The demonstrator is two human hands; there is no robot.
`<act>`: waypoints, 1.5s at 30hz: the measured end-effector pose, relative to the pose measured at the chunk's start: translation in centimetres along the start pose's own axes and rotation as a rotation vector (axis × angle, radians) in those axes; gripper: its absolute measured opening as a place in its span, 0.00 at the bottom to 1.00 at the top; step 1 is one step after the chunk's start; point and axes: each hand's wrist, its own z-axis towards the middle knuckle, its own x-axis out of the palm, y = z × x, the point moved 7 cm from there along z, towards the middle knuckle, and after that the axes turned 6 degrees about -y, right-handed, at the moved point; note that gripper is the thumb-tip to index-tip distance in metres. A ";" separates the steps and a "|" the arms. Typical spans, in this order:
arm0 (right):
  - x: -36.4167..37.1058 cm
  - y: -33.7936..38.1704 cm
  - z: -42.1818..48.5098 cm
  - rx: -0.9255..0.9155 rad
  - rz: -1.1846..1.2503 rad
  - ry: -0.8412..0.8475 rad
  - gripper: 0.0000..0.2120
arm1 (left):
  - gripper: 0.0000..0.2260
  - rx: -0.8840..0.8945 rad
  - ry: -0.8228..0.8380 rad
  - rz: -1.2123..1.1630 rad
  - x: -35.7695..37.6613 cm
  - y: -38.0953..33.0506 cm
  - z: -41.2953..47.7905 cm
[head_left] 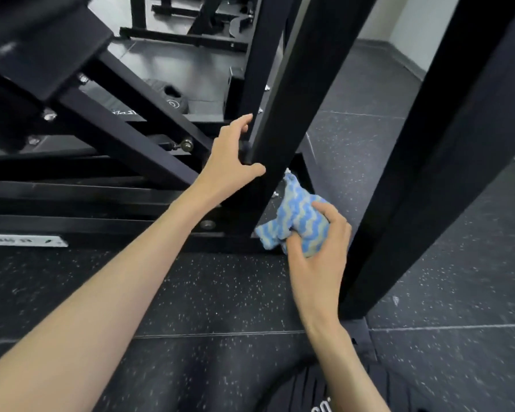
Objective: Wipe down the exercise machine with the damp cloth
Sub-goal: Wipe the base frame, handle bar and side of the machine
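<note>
A black exercise machine point(149, 120) fills the far left, its slanted post point(283, 114) at centre above speckled flooring point(208, 289). The left hand point(231, 157) braces the post, fingers spread. Just right, the right hand point(320, 257) grips a bunched blue cloth point(298, 218) near the post's base. Bunched so, it may skip patches; knuckles could scrape protruding bolts point(188, 145).
</note>
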 end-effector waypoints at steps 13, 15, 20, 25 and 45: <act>-7.3 12.9 1.7 -0.444 -0.124 -0.338 0.18 | 0.30 -0.065 0.049 0.480 0.6 -2.4 2.6; -8.1 13.6 2.0 -0.381 -0.149 -0.271 0.17 | 0.31 -0.101 0.071 0.517 0.6 -2.9 2.4; -12.2 16.2 2.6 -0.455 -0.369 -0.237 0.20 | 0.30 -0.198 0.116 0.504 0.5 -3.3 1.7; -12.5 17.3 6.2 -0.434 -0.483 0.025 0.21 | 0.30 -0.236 0.128 0.470 1.0 -3.4 2.0; -8.7 16.5 5.8 -1.105 -0.482 -0.052 0.25 | 0.32 -0.344 0.087 0.395 0.5 -5.3 -0.8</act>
